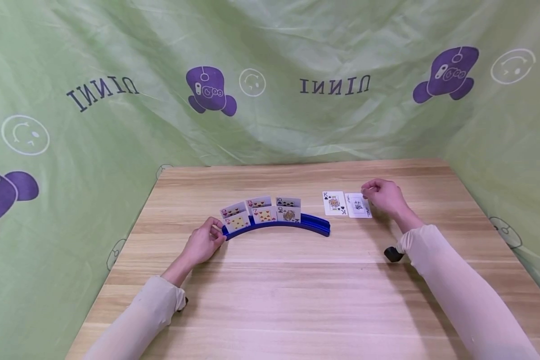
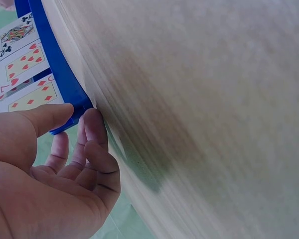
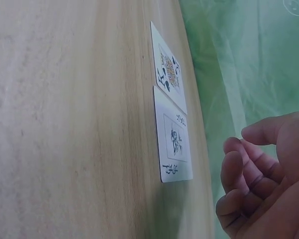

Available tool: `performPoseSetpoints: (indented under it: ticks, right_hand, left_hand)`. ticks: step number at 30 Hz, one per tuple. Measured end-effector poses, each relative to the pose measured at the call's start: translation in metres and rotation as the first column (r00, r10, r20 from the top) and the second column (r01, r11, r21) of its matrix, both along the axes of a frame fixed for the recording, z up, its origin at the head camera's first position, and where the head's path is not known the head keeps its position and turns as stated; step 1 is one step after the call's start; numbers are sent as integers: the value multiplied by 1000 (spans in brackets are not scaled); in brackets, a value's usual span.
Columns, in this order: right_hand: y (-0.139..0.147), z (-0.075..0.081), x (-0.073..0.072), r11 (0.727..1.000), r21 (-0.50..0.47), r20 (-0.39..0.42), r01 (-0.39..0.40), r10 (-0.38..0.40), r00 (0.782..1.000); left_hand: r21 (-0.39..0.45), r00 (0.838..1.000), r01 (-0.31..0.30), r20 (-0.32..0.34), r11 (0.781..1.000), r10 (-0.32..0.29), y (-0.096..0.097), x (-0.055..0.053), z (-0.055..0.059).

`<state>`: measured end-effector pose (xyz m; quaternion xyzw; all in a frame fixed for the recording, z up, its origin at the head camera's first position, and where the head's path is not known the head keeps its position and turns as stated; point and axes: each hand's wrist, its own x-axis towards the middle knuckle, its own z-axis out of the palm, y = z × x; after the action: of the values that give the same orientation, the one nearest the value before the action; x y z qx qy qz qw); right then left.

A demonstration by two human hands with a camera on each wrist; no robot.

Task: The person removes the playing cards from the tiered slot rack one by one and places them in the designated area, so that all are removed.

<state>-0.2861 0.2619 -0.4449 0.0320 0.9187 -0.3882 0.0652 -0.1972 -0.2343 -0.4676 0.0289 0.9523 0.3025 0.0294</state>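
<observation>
A curved blue card holder (image 1: 315,225) stands on the table with playing cards in two rows. In its front row are a red five (image 1: 237,223), a seven of hearts (image 1: 264,215) and a queen of clubs (image 1: 289,215). My left hand (image 1: 202,242) pinches the holder's left end between thumb and fingers. Right of the holder, a king of spades (image 1: 334,203) and a joker (image 1: 358,205) lie face up side by side. My right hand (image 1: 385,197) hovers by the joker's right side, fingers loosely bent, and the right wrist view shows it apart from the card.
Behind the front row, a nine (image 1: 232,210), an eight (image 1: 258,202) and a black ten (image 1: 288,202) show their upper parts. The wooden table (image 1: 270,300) is bordered by a green printed cloth (image 1: 270,135) at the back and sides.
</observation>
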Motion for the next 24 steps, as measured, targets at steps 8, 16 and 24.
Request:
performPoseSetpoints:
  ticks: [8,16,24]
  right_hand:
    - [-5,3,4,998,-50,-2,-29,29,1000]
    - [-10,4,8,994,-91,-18,-59,58,998]
    - [-18,4,12,986,-134,-46,-95,90,995]
  left_hand:
    - [-11,1000,-2,11,1000,2,-1,-1,0]
    - [-6,1000,-6,12,1000,6,-1,0,0]
    - [-9,1000,-8,13,1000,8,0,-1,-1]
